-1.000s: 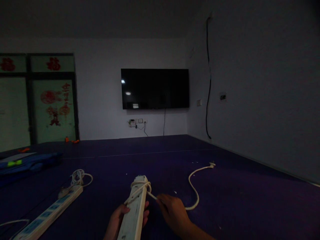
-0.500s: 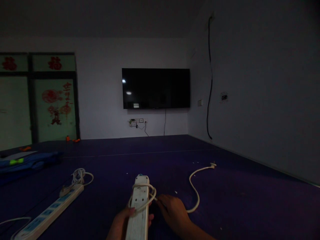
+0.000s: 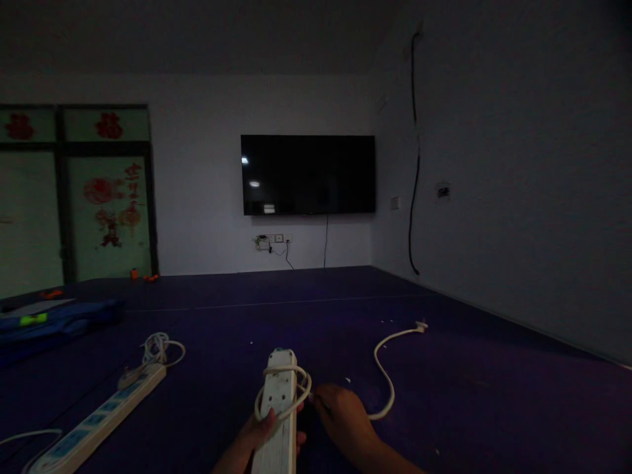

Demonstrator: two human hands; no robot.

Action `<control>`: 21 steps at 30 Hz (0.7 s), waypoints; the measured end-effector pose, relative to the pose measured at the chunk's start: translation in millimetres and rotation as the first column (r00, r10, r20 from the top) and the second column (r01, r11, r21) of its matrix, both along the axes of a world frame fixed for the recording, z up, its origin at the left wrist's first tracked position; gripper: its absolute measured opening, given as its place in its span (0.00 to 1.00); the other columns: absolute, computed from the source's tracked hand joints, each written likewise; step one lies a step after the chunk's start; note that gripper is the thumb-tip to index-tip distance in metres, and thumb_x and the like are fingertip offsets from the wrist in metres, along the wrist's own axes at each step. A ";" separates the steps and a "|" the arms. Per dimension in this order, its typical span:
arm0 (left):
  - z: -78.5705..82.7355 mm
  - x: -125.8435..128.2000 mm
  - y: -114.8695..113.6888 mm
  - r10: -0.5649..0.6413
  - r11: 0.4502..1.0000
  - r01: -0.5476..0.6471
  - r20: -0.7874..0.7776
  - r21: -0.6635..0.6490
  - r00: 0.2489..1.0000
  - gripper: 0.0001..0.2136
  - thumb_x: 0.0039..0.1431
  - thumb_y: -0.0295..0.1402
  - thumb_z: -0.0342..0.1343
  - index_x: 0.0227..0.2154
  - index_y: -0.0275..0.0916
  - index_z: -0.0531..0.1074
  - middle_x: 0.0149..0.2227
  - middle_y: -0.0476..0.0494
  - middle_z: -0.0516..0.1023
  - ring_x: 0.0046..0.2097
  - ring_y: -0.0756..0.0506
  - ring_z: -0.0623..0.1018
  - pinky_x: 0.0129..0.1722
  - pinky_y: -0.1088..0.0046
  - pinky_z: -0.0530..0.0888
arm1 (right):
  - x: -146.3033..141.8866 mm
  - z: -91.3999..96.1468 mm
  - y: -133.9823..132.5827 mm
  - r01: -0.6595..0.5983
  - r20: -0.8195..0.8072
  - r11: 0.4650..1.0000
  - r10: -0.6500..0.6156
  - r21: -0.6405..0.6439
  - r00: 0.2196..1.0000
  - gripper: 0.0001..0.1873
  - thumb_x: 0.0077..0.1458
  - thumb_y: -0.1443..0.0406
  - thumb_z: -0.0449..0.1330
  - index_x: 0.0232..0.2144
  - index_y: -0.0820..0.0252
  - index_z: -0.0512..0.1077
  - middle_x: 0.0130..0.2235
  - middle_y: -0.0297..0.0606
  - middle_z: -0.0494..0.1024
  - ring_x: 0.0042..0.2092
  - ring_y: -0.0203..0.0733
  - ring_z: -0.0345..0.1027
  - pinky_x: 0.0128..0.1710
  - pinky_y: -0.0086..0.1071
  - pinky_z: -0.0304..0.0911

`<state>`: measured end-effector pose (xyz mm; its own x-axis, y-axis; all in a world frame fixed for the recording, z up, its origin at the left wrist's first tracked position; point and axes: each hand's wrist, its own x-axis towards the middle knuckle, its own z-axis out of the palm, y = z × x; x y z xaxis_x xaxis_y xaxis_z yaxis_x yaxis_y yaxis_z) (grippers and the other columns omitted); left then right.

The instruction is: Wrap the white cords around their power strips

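Observation:
A white power strip (image 3: 279,421) stands lengthwise in front of me, low in the middle of the view. My left hand (image 3: 259,431) is closed around its body from the left, thumb on top. Its white cable (image 3: 386,375) is looped loosely round the strip's far end and then trails right across the dark purple floor to a plug (image 3: 421,325). My right hand (image 3: 343,418) pinches the cable just right of the strip. The room is dim.
A second power strip (image 3: 96,421) with its coiled cable (image 3: 158,347) lies on the floor to the left. A blue bag (image 3: 54,322) sits at far left. A wall television (image 3: 307,174) and wall sockets (image 3: 271,241) are on the far wall.
The strip has turned so its flat face points up, and the cable loops at its far end have slackened into a wider loop. My right hand stays on the cable.

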<state>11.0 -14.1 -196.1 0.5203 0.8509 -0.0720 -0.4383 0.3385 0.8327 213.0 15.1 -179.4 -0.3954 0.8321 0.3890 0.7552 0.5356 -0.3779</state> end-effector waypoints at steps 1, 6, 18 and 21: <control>-0.7 0.3 0.4 -0.018 1.000 0.018 -0.020 0.012 1.000 0.36 0.37 0.51 0.62 0.46 0.28 0.69 0.30 0.34 0.79 0.32 0.41 0.77 0.38 0.67 0.68 | 0.1 0.6 -0.4 0.012 0.008 1.000 -0.012 -0.011 1.000 0.14 0.55 0.69 0.47 0.31 0.59 0.73 0.35 0.39 0.77 0.37 0.39 0.70 0.36 0.25 0.57; -1.4 3.4 -3.6 -0.073 0.995 0.081 -0.119 0.065 0.990 0.37 0.36 0.56 0.58 0.46 0.32 0.69 0.29 0.36 0.79 0.31 0.42 0.76 0.34 0.67 0.69 | 0.0 3.7 -1.6 0.066 0.030 0.996 -0.064 -0.066 0.998 0.12 0.50 0.71 0.49 0.31 0.61 0.73 0.35 0.41 0.77 0.39 0.40 0.70 0.36 0.25 0.57; 14.8 -0.7 -3.2 -0.066 0.990 0.064 -0.007 -0.128 0.998 0.40 0.44 0.63 0.36 0.34 0.28 0.74 0.23 0.35 0.78 0.24 0.45 0.76 0.28 0.71 0.70 | 0.6 2.7 -2.8 0.009 -0.051 0.998 -0.006 0.063 0.999 0.14 0.57 0.64 0.47 0.30 0.57 0.73 0.32 0.38 0.78 0.35 0.39 0.70 0.33 0.26 0.57; 16.6 -2.2 -4.0 -0.017 0.988 0.019 0.016 -0.156 1.000 0.37 0.46 0.61 0.38 0.33 0.28 0.74 0.22 0.37 0.78 0.25 0.45 0.76 0.30 0.71 0.69 | 0.9 0.1 -1.1 -0.002 -0.057 0.997 0.006 0.072 0.998 0.15 0.58 0.64 0.46 0.30 0.57 0.73 0.31 0.37 0.77 0.35 0.38 0.70 0.34 0.26 0.57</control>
